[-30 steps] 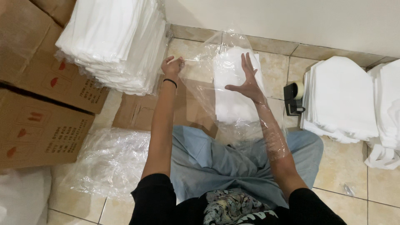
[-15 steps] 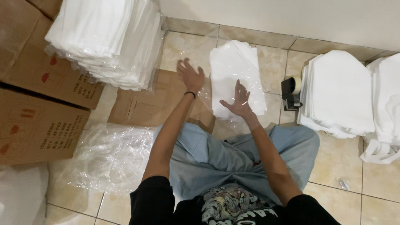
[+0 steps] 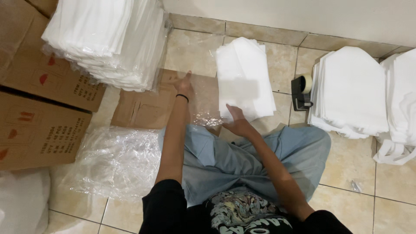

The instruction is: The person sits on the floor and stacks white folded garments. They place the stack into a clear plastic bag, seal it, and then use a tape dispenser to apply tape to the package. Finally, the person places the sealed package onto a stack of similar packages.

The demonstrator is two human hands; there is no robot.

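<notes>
Flat and released, the left hand (image 3: pixel 185 86) presses its palm on a clear plastic sleeve (image 3: pixel 203 104) that lies over the flattened cardboard sheet (image 3: pixel 141 108). The right hand (image 3: pixel 237 123) sits at the near edge of the folded white fabric stack (image 3: pixel 245 78); whether its fingers pinch that edge or only rest on it I cannot tell. The stack lies at the right edge of the cardboard, partly out on the tile floor (image 3: pixel 346 160), touching the sleeve's right side.

By the look of it, the step in hand is bringing stack and sleeve together. The next move would call for holding the film still and its mouth open, since thin film wrinkles and catches on soft corners.

Near the person's left knee lies a heap of crumpled clear plastic (image 3: pixel 117 160), with brown cardboard boxes (image 3: pixel 39 125) beside it. Farther off, a tall pile of bagged white pieces (image 3: pixel 104 39) stands at the cardboard's far left corner. To the right, a black tape dispenser (image 3: pixel 302 91) sits just beside more unbagged white stacks (image 3: pixel 351 91). A pale wall (image 3: pixel 303 17) closes the far edge of the floor.
</notes>
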